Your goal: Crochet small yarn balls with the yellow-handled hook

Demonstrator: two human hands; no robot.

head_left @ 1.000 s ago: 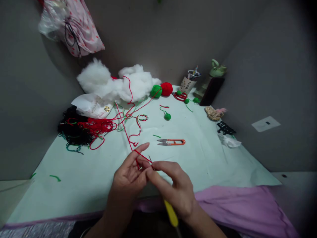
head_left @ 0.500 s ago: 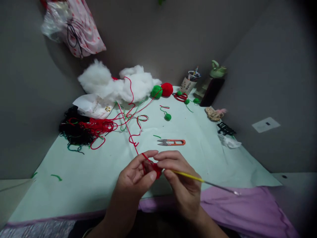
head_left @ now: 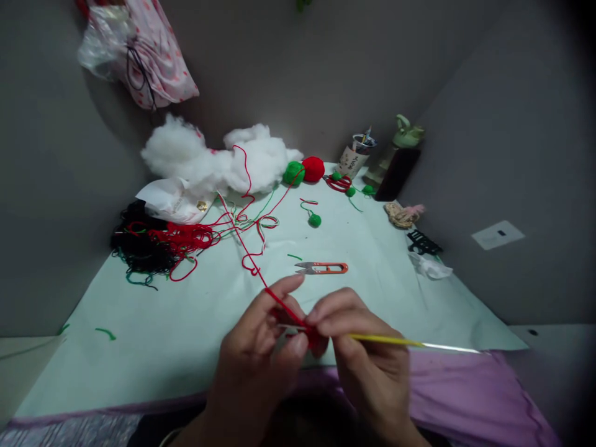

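Observation:
My left hand (head_left: 265,341) pinches a small red crochet piece (head_left: 317,343), partly hidden by the fingers of both hands. Red yarn (head_left: 282,304) crosses the raised left index finger and runs down to the piece. In my right hand (head_left: 365,347) is a crochet hook (head_left: 391,339) with a yellow grip, held like a pencil. The hook's metal tip shows by the left fingers at the work, and its other metal end points right. Just beyond the hands lie thread snips (head_left: 331,268) with an orange handle.
White stuffing (head_left: 256,160) is heaped at the back beside green (head_left: 294,173) and red (head_left: 313,169) yarn balls. Tangled red yarn (head_left: 195,236) and black yarn (head_left: 139,248) lie left. A pen cup (head_left: 352,160) and a bottle (head_left: 403,149) stand back right. A small green ball (head_left: 315,220) lies mid-table.
My right hand and the hook have moved right and slightly down. The red piece has shifted right too, and the yarn now stretches straight across my left index finger.

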